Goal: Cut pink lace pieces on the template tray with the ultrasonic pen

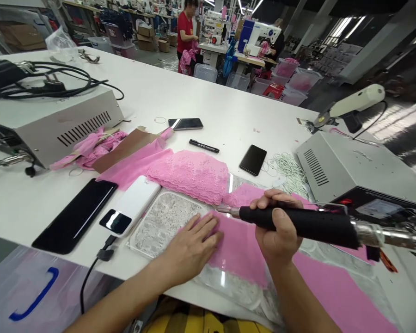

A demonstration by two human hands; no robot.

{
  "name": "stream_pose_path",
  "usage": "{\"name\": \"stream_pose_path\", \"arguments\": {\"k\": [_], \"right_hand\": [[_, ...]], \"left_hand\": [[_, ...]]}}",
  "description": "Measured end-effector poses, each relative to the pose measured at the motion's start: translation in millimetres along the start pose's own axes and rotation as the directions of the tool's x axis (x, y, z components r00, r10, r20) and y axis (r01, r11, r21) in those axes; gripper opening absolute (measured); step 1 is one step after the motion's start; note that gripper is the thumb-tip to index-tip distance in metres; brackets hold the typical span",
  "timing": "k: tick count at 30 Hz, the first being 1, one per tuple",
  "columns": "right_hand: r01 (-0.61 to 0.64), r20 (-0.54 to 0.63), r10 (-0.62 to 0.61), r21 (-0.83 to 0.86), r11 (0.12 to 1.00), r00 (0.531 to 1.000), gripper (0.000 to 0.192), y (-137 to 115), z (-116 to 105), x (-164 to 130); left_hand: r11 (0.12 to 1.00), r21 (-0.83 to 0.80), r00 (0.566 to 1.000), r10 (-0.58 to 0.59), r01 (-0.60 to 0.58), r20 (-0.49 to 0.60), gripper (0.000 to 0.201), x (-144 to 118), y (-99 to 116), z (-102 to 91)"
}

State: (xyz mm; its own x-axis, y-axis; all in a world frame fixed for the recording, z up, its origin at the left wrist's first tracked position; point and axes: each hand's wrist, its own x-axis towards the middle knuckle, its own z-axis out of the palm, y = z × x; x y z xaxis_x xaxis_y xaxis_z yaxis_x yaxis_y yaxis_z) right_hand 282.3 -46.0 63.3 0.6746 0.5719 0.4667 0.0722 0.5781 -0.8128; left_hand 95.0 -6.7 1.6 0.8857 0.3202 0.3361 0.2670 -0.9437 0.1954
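Observation:
My left hand lies with fingers stretched over the left edge of a flat pink fabric piece. The fabric rests on a grey marbled board with a glossy clear surface. In my right hand is a black handheld tool with a slim metal tip, held nearly level with the tip pointing left. That tip is near the fabric's upper left corner, just past my left fingertips; I cannot tell whether it touches. Just beyond the tip lies a folded pink lace piece.
A white power bank and a black tablet-like slab lie left. Phones and a black marker lie beyond. Grey control boxes flank the table. A person in red stands behind.

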Motion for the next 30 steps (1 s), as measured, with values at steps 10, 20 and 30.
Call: {"name": "stream_pose_path", "arguments": {"k": [10,20,30], "right_hand": [[0.026,-0.231,-0.067,-0.178,0.984,0.971,0.013,-39.9,-83.3,12.9],[0.027,-0.245,-0.072,-0.182,0.983,0.967,0.014,-35.0,-95.4,8.6],[0.060,-0.163,-0.094,-0.208,0.976,0.982,0.007,-31.5,-94.3,5.8]], "left_hand": [[0.999,0.015,0.997,0.037,-0.036,-0.068,0.035,0.2,-5.9,3.5],[0.997,0.053,0.997,0.063,-0.061,-0.046,0.038,1.2,-5.4,0.6],[0.997,0.036,0.997,0.065,-0.063,-0.043,0.037,2.3,-5.9,-0.9]]}}
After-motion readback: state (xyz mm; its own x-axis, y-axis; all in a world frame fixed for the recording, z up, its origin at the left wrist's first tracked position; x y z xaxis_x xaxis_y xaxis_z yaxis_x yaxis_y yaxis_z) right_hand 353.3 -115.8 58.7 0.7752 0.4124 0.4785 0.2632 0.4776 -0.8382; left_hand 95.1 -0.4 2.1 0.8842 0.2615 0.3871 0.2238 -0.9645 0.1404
